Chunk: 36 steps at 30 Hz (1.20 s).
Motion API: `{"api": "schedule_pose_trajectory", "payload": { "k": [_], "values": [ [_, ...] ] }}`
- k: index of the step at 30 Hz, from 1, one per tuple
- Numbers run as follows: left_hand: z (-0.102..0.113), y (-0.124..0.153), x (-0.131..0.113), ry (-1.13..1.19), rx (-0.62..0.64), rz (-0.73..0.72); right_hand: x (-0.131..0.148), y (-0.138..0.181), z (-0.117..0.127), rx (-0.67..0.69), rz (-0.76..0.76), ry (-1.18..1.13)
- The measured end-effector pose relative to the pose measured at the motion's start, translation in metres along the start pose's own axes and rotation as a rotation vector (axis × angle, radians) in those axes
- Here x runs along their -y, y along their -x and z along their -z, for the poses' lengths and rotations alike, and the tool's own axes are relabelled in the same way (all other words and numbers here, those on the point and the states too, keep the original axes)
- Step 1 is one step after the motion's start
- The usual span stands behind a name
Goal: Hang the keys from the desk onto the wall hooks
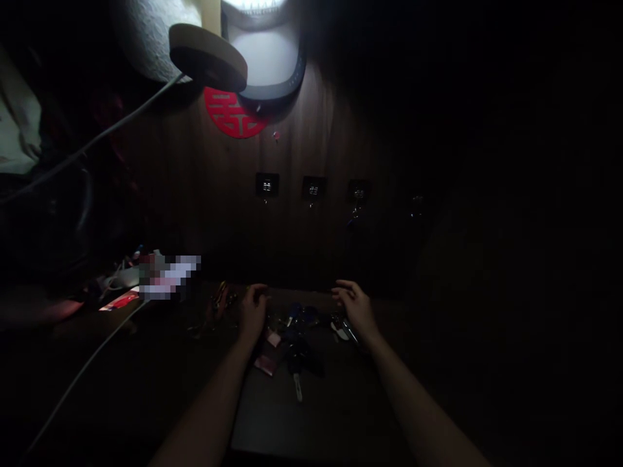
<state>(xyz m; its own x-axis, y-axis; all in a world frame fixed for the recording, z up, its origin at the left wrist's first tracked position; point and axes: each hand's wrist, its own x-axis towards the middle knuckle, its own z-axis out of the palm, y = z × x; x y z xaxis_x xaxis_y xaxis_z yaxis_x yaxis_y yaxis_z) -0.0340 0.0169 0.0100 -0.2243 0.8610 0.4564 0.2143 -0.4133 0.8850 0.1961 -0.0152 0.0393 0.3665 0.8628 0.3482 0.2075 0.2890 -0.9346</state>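
Note:
My left hand (252, 314) rests on a dark surface, its fingers loosely bent and apart, with nothing visible in them. Across from it, my right hand (359, 314) has its fingers apart and pointing left, also holding nothing I can see. Between both hands lies a dim cluster of small items: a key (298, 387) with a dark head, a pinkish packet (265, 364), a small pale pink piece (274, 338) and a blue item (294, 311). A white and shiny metal item (339, 328) lies beside my right wrist. Darkness hides most details.
A lit lamp (272, 61) stands at the back by a round base (208, 57) with a white cable (121, 123). A red round paper cut-out (233, 115) lies below. Several dark square fittings (314, 189) line the wooden panel. A blurred-out bright object (170, 277) is at left.

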Motion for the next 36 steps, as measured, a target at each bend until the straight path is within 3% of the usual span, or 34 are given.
{"api": "schedule_pose_trajectory", "payload": {
  "k": [4,7,12,15,27,33,36],
  "values": [
    [0.001,0.002,0.001,-0.044,0.044,0.008,-0.016,0.031,-0.005,0.085,0.237,0.312],
    [0.001,0.007,0.002,-0.119,0.153,-0.067,-0.013,0.045,-0.008,0.241,0.424,0.595],
    [-0.004,0.018,0.002,-0.248,0.505,-0.312,-0.006,0.052,-0.015,0.406,0.498,0.812],
    [-0.005,0.021,0.001,-0.328,0.628,-0.404,-0.009,0.05,-0.016,0.413,0.489,0.842],
    [0.004,0.011,0.0,-0.719,0.446,-0.252,-0.01,0.035,0.01,0.173,0.217,1.002],
    [0.01,0.006,0.003,-0.77,0.386,-0.148,-0.017,0.034,0.01,0.119,0.298,0.936],
    [0.012,0.004,0.008,-0.767,0.354,-0.124,-0.019,0.037,0.003,0.195,0.385,0.836]
  ]
}}
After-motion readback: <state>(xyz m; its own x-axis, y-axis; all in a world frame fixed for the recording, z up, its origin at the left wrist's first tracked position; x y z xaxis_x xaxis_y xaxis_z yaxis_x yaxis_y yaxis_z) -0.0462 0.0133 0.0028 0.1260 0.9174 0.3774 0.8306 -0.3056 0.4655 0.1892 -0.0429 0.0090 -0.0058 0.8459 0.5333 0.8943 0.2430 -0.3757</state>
